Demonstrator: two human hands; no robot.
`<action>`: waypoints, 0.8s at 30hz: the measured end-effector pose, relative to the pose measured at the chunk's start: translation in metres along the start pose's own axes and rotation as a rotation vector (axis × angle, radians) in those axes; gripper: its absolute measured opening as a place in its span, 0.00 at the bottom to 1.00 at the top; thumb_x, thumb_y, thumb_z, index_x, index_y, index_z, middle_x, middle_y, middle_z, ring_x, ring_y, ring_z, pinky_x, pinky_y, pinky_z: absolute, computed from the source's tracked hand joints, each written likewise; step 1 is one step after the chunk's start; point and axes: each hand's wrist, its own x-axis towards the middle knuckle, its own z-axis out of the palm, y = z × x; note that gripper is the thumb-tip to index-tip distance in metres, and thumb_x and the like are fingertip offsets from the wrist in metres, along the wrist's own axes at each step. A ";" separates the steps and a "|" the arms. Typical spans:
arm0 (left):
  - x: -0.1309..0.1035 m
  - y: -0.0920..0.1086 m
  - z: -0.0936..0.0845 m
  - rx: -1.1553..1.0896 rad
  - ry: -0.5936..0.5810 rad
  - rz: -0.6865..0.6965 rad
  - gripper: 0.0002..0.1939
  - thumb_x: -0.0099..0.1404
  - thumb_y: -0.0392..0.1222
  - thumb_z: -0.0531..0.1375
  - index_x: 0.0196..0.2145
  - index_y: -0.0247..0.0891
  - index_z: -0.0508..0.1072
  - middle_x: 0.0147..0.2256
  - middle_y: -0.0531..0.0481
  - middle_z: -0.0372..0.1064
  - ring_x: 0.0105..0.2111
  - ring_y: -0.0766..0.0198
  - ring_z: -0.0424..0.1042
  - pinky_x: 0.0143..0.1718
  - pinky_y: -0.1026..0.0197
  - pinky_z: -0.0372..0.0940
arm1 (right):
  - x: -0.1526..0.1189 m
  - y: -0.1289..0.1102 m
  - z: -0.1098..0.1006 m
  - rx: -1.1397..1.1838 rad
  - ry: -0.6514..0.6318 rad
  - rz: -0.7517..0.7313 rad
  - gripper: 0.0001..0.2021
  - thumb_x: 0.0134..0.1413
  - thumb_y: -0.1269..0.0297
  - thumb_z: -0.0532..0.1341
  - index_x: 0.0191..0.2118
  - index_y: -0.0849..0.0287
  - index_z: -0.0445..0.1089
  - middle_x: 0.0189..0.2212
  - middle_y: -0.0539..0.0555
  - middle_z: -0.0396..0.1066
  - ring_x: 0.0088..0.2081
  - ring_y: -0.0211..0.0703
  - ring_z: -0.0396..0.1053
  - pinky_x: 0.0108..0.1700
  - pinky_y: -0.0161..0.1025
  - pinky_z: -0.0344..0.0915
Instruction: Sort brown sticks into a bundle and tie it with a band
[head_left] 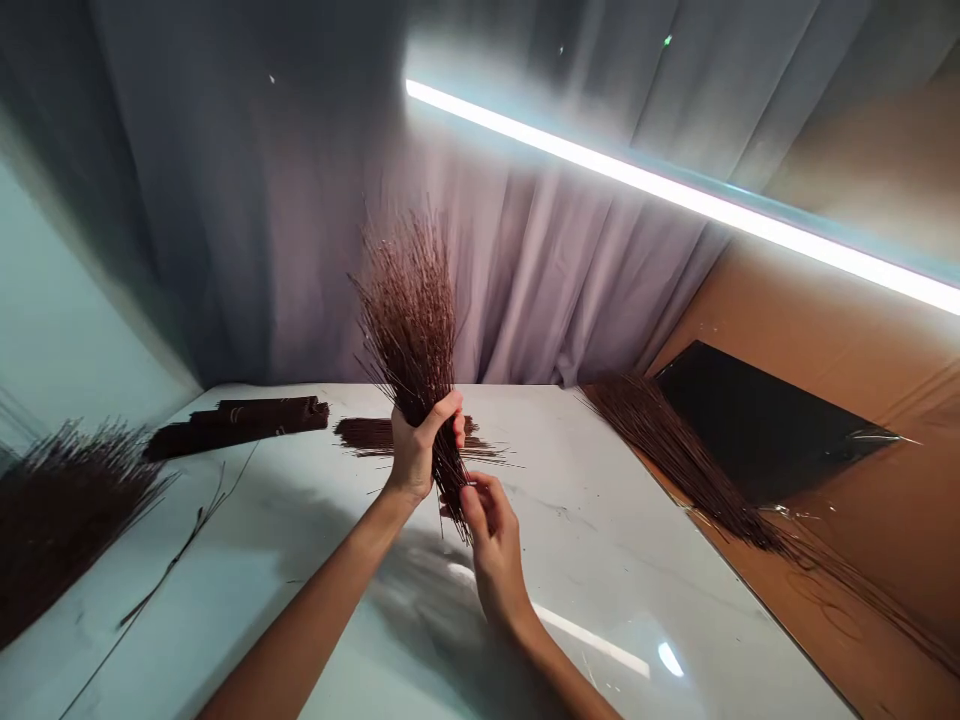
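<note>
A bundle of thin dark-brown twigs (409, 310) stands nearly upright above the table, its bushy end spreading at the top. My left hand (417, 447) is wrapped round the lower part of this bundle. Lower down, my right hand (496, 545) has its thumb and fingers closed at the twigs' bottom ends, on the right side. Some ends stick out unevenly below the left hand. Behind the hands, a flat heap of loose twigs (365, 436) lies on the table, partly hidden by them.
Dark rolled bundles (251, 420) lie at the back left of the white table (600, 560). A large twig pile (64, 510) fills the left edge, near loose strands (180, 550). On the right, a long twig bundle (675, 450) rests beside a black panel (772, 425). A lit tube (637, 178) hangs above.
</note>
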 end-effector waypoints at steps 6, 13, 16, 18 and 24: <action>0.005 0.002 -0.001 -0.050 0.214 0.084 0.11 0.59 0.44 0.68 0.27 0.35 0.73 0.24 0.56 0.68 0.19 0.72 0.66 0.20 0.69 0.65 | -0.006 0.006 0.007 0.356 0.383 0.218 0.25 0.63 0.39 0.54 0.38 0.58 0.73 0.37 0.55 0.75 0.41 0.47 0.73 0.46 0.45 0.70; -0.007 -0.014 0.009 -0.001 0.208 0.069 0.12 0.57 0.44 0.69 0.25 0.36 0.72 0.22 0.57 0.69 0.19 0.70 0.68 0.23 0.67 0.65 | 0.011 0.001 0.000 0.402 0.512 0.242 0.24 0.62 0.40 0.55 0.33 0.56 0.71 0.32 0.51 0.73 0.36 0.44 0.73 0.42 0.41 0.69; -0.010 -0.016 0.013 -0.014 0.180 0.048 0.11 0.60 0.44 0.67 0.26 0.36 0.72 0.22 0.56 0.69 0.19 0.70 0.69 0.24 0.67 0.66 | 0.013 -0.004 -0.001 0.450 0.476 0.222 0.24 0.63 0.40 0.53 0.32 0.55 0.72 0.32 0.50 0.74 0.37 0.45 0.74 0.44 0.42 0.69; -0.014 -0.019 0.014 -0.029 0.182 0.030 0.10 0.60 0.44 0.67 0.28 0.36 0.73 0.24 0.55 0.70 0.20 0.70 0.69 0.23 0.67 0.66 | 0.013 -0.005 0.001 0.456 0.446 0.277 0.25 0.63 0.39 0.52 0.33 0.55 0.73 0.33 0.51 0.77 0.38 0.47 0.76 0.45 0.44 0.70; -0.029 -0.039 0.019 0.071 0.184 -0.032 0.16 0.61 0.43 0.68 0.22 0.37 0.68 0.18 0.58 0.64 0.17 0.72 0.63 0.21 0.68 0.62 | 0.013 -0.005 0.005 0.509 0.371 0.349 0.25 0.61 0.38 0.52 0.37 0.54 0.74 0.42 0.54 0.81 0.46 0.51 0.77 0.45 0.46 0.72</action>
